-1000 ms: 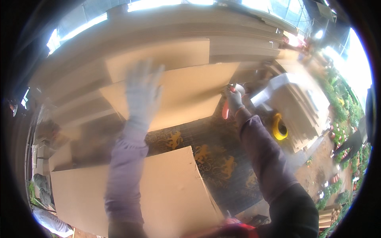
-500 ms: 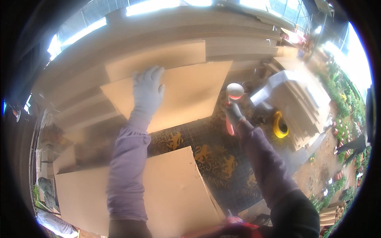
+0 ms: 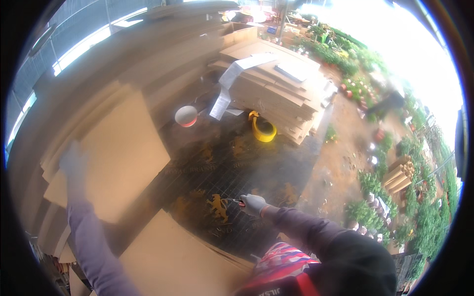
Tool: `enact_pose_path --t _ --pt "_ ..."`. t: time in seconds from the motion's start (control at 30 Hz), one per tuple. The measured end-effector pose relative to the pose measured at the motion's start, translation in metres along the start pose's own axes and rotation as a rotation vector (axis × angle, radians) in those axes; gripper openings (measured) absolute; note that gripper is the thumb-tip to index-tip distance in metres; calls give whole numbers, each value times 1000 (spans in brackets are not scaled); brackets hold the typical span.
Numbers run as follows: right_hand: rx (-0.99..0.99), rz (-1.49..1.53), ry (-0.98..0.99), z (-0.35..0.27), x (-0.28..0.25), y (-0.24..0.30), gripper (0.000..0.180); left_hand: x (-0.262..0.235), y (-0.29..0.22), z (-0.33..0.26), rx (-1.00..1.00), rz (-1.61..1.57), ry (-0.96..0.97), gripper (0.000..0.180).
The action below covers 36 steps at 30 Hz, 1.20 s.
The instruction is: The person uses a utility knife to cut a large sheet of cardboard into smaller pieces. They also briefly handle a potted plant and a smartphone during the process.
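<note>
My left hand (image 3: 74,159), in a pale glove, is at the left side of a flat brown cardboard sheet (image 3: 123,153); its fingers are smeared by motion. My right hand (image 3: 254,204), also gloved, is closed around a small knife-like tool (image 3: 235,201) with a thin metal tip that points left. It is over a dark sheet (image 3: 266,165) printed with gold figures. More cardboard (image 3: 173,254) lies close in front of me, below both hands. A round white-and-red thing (image 3: 186,116) sits beyond the dark sheet's middle, apart from both hands.
A yellow tape roll (image 3: 264,129) lies beside a tall stack of cardboard (image 3: 276,93), with a bent white strip (image 3: 225,84) over its corner. Large cardboard sheets (image 3: 163,64) line the far left. Potted plants (image 3: 365,202) and a tan bundle (image 3: 398,175) stand on the right.
The view has swung right. My right hand has come back toward me, away from the round white-and-red thing. My left hand has shifted to the cardboard sheet's left side.
</note>
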State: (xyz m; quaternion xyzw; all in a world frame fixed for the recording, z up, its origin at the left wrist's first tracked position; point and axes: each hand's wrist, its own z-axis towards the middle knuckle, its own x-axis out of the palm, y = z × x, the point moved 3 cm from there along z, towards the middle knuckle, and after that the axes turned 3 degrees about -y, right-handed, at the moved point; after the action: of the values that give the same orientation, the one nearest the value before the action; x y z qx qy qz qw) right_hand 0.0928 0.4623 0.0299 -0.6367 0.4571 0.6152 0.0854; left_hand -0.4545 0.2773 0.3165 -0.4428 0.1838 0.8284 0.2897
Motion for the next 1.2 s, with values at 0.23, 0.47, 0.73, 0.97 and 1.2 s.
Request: enact_pose_path --t 0.23,0.47,0.73,0.97,1.2 --pt "8 -187 -24 15 -43 -40 43 -74 -36 -93 131 172 -305 38" --pt "-58 -179 -1211 81 -361 -161 66 -192 -147 -199 -226 73 -369 37" --pt "305 -160 -408 210 -508 -254 73 -237 -302 -253 -4 149 -512 61" --pt "214 -269 -577 197 -522 -255 66 -259 -359 -279 -130 18 -470 61" --pt "-24 361 -953 130 -492 -248 81 -264 -355 -310 -202 18 -420 55"
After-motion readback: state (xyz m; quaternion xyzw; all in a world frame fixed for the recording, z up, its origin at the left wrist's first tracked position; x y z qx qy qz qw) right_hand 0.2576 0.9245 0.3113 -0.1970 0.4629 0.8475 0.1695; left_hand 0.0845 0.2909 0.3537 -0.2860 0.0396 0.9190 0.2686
